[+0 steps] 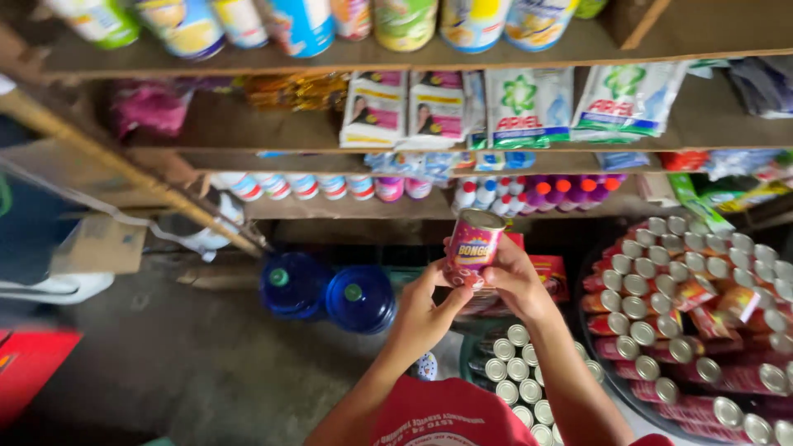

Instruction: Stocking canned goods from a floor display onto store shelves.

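Observation:
I hold a small red and purple tin can (pixel 474 241) with a silver lid up in front of me with both hands. My left hand (pixel 423 312) grips it from below left. My right hand (pixel 512 279) wraps its lower right side. Below my hands stands a group of several silver-topped cans (pixel 520 363) packed upright. A red sleeve or shirt (pixel 450 413) shows at the bottom edge.
A large round tray of several red cans (pixel 702 330) fills the right. Two blue water jugs (pixel 329 293) stand on the concrete floor. Wooden shelves (pixel 413 144) carry detergent sachets, bottles and tubs. A cardboard box (pixel 99 244) and red object (pixel 29 363) sit left.

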